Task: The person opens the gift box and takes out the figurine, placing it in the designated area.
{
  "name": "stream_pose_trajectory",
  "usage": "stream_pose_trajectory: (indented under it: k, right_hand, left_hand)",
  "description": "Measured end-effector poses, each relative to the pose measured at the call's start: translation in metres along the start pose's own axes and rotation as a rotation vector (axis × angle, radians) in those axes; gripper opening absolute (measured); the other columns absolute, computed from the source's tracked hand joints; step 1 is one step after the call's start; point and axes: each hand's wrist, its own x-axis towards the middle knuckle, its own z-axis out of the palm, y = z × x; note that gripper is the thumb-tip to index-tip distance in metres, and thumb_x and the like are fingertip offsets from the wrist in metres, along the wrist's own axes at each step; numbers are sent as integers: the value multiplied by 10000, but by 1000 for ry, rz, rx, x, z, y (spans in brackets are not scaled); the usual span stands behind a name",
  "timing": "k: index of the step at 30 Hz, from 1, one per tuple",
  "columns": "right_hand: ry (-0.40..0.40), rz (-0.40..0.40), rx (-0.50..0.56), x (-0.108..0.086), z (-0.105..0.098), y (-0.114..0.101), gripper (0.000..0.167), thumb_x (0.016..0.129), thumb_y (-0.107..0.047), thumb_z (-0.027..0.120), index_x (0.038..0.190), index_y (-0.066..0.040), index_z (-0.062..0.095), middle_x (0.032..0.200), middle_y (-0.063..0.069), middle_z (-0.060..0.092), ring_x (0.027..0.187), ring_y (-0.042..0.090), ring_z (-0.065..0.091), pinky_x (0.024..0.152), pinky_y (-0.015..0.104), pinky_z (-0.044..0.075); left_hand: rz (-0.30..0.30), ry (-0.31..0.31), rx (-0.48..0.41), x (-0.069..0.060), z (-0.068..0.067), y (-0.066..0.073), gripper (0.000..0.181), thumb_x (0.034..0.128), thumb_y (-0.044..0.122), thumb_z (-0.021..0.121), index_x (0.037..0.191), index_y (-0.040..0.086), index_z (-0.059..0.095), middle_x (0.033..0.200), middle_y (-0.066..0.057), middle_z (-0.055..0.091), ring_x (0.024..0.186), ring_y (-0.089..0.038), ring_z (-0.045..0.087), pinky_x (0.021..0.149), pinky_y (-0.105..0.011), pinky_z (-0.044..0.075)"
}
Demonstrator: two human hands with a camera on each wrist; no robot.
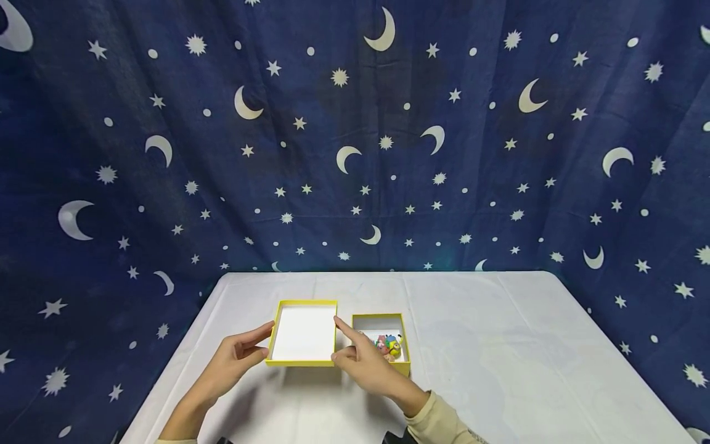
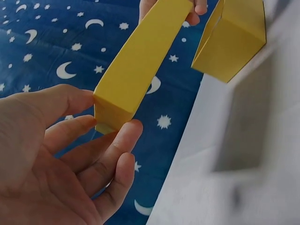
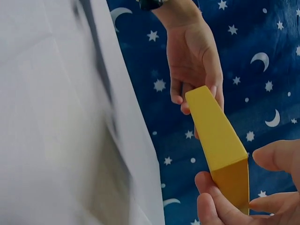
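A shallow yellow box lid [image 1: 305,333] with a white inside is held up off the table, its hollow side facing the head camera. My left hand [image 1: 230,361] pinches its left edge between thumb and fingers. On the opposite edge, my right hand [image 1: 368,369] grips it the same way. The left wrist view shows the lid's yellow side [image 2: 145,51] above the left fingertips [image 2: 131,133]. Just right of the lid stands an open yellow box [image 1: 378,322], partly behind the right hand. Small colourful toy figures [image 1: 394,345] lie inside it, some hidden by that hand.
The table [image 1: 499,357] has a white cloth, and its far edge meets a dark blue curtain [image 1: 355,172] with moons and stars. Shadows of the lid and arms fall on the cloth in front.
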Motion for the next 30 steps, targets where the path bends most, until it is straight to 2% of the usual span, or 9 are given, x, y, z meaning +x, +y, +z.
stream_pose_trajectory:
  k: [3, 7, 9, 11, 16, 21, 24, 27, 30]
  right_hand:
    - [0, -2, 15, 1, 8, -1, 768, 944, -13, 504, 1626, -76, 157, 952, 213, 753, 777, 14, 585, 615, 172, 396]
    - [6, -3, 33, 3, 18, 0, 777, 929, 5, 507, 1623, -70, 166, 945, 240, 742, 701, 37, 548, 574, 164, 382]
    - [12, -3, 46, 4, 23, 3, 774, 942, -1, 536, 1622, -69, 173, 922, 207, 742, 636, 28, 518, 559, 161, 384]
    - [11, 0, 56, 6, 28, 6, 772, 958, -16, 561, 1623, -73, 171, 792, 113, 700, 576, 11, 465, 542, 154, 375]
    - [-14, 17, 53, 10, 38, 14, 779, 991, -66, 588, 1629, -86, 141, 593, -72, 445, 468, 3, 334, 484, 140, 337]
    - [19, 33, 38, 13, 46, 19, 776, 984, -91, 611, 1622, -70, 170, 845, 92, 691, 556, 36, 493, 557, 159, 430]
    - [19, 40, 37, 16, 51, 24, 784, 974, -86, 621, 1617, -48, 174, 801, 244, 652, 536, 48, 486, 521, 166, 412]
    - [10, 62, 6, 18, 55, 31, 792, 967, -95, 629, 1616, -47, 177, 1108, 347, 651, 619, 45, 547, 519, 158, 420]
    - [22, 88, -29, 19, 58, 36, 794, 953, -97, 649, 1609, -38, 206, 1484, 325, 457, 896, 123, 662, 632, 169, 499]
  left_hand:
    - [-5, 2, -1, -4, -6, -4, 554, 971, 102, 653, 1482, -21, 476, 1515, -279, 465, 1137, 9, 646, 904, -170, 529]
    - [8, -26, -1, -8, -13, -10, 554, 983, 101, 634, 1490, -34, 456, 1512, -301, 455, 1161, -4, 640, 909, -169, 526]
    - [5, -39, -2, -10, -16, -12, 554, 990, 106, 624, 1496, -35, 447, 1512, -310, 448, 1159, -4, 642, 907, -168, 526]
    - [-2, -47, -5, -12, -18, -15, 554, 994, 110, 619, 1499, -36, 441, 1511, -313, 447, 1163, -4, 642, 909, -168, 524]
    - [-14, -66, -8, -16, -23, -23, 564, 998, 103, 611, 1499, -67, 417, 1508, -335, 428, 1192, 25, 612, 916, -156, 514]
    - [-18, -90, -20, -17, -27, -29, 571, 1001, 94, 601, 1489, -116, 391, 1499, -371, 401, 1183, 45, 607, 916, -146, 513]
    - [-26, -109, -15, -18, -29, -34, 580, 1008, 103, 591, 1482, -148, 369, 1481, -407, 394, 1152, 64, 613, 904, -140, 515]
    - [-41, -127, -22, -19, -31, -40, 589, 1009, 99, 589, 1477, -169, 351, 1472, -421, 391, 1140, 70, 614, 902, -141, 516]
    - [-53, -148, -29, -19, -31, -47, 603, 1008, 99, 590, 1482, -173, 335, 1480, -417, 382, 1154, 68, 607, 913, -142, 511]
